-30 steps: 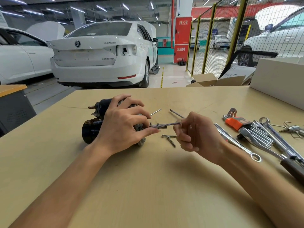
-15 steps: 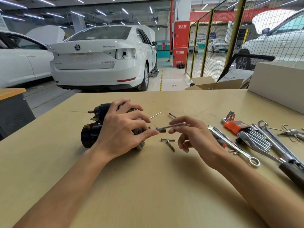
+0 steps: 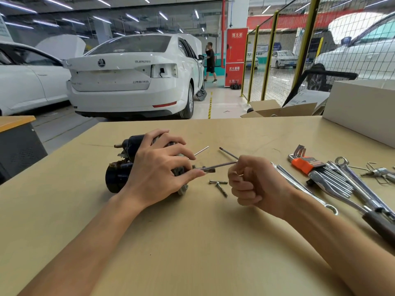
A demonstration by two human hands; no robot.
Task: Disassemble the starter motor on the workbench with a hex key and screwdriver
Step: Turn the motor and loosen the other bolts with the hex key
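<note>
The dark starter motor [image 3: 119, 176] lies on its side on the wooden workbench [image 3: 192, 242]. My left hand [image 3: 158, 169] grips its right end from above, fingers spread over the housing. A thin metal hex key [image 3: 220, 165] points from the motor's end face toward my right hand [image 3: 252, 180], which holds the key's far end in curled fingers. Two loose bolts [image 3: 219, 185] lie on the bench just below the key. A long thin rod [image 3: 201, 151] and a slim screwdriver shaft [image 3: 228, 153] rest behind the hands.
To the right lie an orange hex key set [image 3: 304, 163], several chrome spanners [image 3: 342, 184] and a dark-handled tool [image 3: 380, 225]. A white box [image 3: 363, 105] stands at the back right. White cars and a wire fence are beyond the bench.
My right hand has curled from loose fingers back into a fist round the hex key's end. The left hand stays on the motor. The view has tilted slightly.
</note>
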